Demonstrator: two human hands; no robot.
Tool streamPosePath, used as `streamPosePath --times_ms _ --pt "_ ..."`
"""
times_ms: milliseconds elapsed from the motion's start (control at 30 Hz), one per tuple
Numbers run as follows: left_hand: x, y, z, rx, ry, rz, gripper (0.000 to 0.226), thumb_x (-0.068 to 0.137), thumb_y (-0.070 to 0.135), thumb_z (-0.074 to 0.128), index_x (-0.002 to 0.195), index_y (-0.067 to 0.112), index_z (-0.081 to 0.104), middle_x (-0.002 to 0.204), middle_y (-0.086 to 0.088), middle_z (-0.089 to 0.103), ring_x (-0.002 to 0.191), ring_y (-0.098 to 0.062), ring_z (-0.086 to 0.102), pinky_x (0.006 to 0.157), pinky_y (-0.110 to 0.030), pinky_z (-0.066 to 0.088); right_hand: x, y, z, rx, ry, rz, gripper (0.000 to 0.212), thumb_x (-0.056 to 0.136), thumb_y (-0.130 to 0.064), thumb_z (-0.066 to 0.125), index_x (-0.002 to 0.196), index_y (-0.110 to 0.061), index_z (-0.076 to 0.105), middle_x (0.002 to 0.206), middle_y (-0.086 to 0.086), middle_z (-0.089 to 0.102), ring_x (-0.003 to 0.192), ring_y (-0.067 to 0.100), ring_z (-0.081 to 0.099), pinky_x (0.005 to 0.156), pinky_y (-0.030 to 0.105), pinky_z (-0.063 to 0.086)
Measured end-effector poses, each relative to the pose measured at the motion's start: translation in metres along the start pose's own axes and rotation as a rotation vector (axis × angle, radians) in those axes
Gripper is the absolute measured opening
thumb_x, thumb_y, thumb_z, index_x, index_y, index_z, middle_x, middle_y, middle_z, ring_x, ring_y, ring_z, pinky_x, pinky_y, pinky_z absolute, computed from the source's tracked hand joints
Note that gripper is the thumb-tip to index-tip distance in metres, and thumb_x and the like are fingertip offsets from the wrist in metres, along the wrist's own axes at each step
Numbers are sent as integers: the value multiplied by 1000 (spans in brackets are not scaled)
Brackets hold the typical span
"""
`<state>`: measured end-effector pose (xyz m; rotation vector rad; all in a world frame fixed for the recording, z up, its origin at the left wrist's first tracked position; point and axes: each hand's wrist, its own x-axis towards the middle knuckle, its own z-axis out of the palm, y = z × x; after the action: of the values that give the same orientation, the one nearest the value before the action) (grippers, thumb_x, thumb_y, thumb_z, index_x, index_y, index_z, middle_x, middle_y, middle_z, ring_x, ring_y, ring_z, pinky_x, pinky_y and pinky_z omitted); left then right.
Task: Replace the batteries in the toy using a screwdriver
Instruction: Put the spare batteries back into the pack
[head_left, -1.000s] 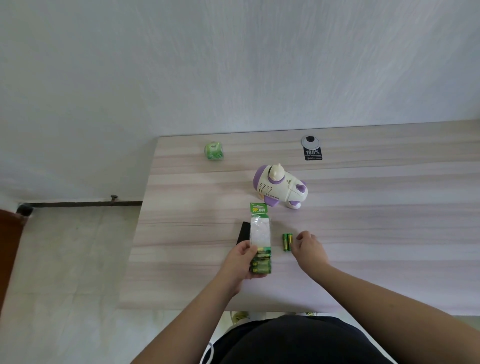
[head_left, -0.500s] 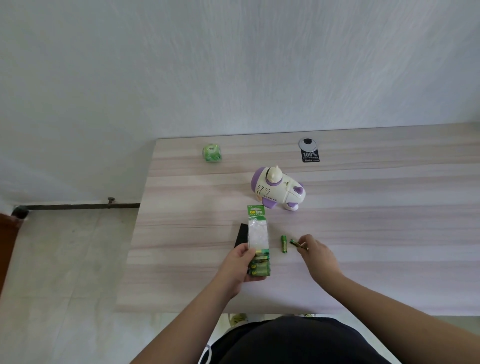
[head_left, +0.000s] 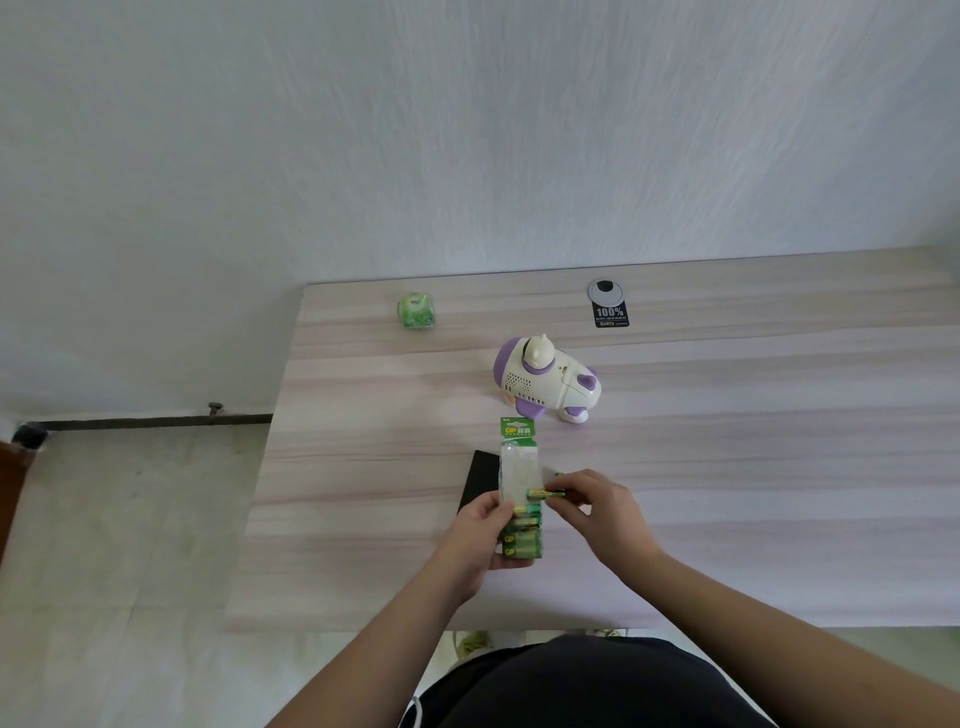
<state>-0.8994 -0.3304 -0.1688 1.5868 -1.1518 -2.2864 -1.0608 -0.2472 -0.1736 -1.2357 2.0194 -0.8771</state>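
Observation:
A white and purple toy (head_left: 546, 382) stands on the wooden table (head_left: 753, 467), past my hands. My left hand (head_left: 480, 535) grips a green battery pack (head_left: 519, 499) by its lower end, where several batteries sit in the blister. My right hand (head_left: 597, 512) pinches a green battery (head_left: 543, 493) and holds it crosswise against the pack's right side. Another bit of green shows just above my right fingers. No screwdriver is visible.
A flat black object (head_left: 480, 478) lies under the pack's left side. A green cube-shaped packet (head_left: 415, 312) sits at the table's far left. A round cable grommet with a black "100%" label (head_left: 609, 310) is at the far edge. The table's left edge drops to floor.
My right hand picked a loose battery off the table and carried it left to the pack. The loose batteries no longer lie beside the pack. My left hand kept its hold.

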Motion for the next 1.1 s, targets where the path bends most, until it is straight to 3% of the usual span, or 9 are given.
streamPosePath --times_ms 200,300,400,600,767,1000,1100 --pt "-3 -2 -1 2 -7 12 22 103 23 44 119 14 56 114 -14 66 100 -31 67 70 -37 59 3 2 0 -84 -35 -43 22 94 -17 60 113 -19 70 106 -12 58 91 3 55 78 2 38" --pt "-4 -3 -1 -21 -8 5 22 104 22 43 119 14 56 115 -15 66 100 -31 67 71 -37 59 4 1 -2 -47 37 -3 20 95 -15 59 112 -18 69 103 -8 62 87 4 56 76 7 44" --pt "-3 -4 -1 -48 -14 -8 23 104 23 42 120 15 56 114 -14 66 101 -31 67 72 -38 59 2 1 -5 14 102 76 18 95 -13 58 109 -18 68 100 -7 64 86 4 58 73 4 42" --pt "-3 -5 -3 -105 -45 -27 25 104 24 41 122 15 56 112 -13 67 99 -30 67 74 -40 58 -5 2 -10 32 126 59 17 95 -11 56 103 -19 68 94 -11 62 86 4 62 71 3 40" --pt "-4 -8 -4 -169 -95 -46 31 105 25 38 126 10 55 113 -16 66 96 -30 67 75 -41 57 -9 -5 -10 -8 110 -28 15 93 -9 59 105 -13 69 96 -6 62 85 -2 58 73 3 40" --pt "-5 -9 -5 -178 -109 -32 35 106 28 34 125 10 57 117 -20 64 98 -31 65 77 -42 56 -11 -18 -8 -28 58 -63 22 90 -16 66 112 -15 64 100 -11 61 90 2 59 76 1 41" --pt "-5 -10 -4 -165 -115 -25 35 106 27 34 127 10 56 115 -18 64 98 -30 65 76 -42 56 -7 -19 -6 -80 14 -93 18 90 -20 66 108 -17 67 98 -9 64 87 4 60 78 10 47"
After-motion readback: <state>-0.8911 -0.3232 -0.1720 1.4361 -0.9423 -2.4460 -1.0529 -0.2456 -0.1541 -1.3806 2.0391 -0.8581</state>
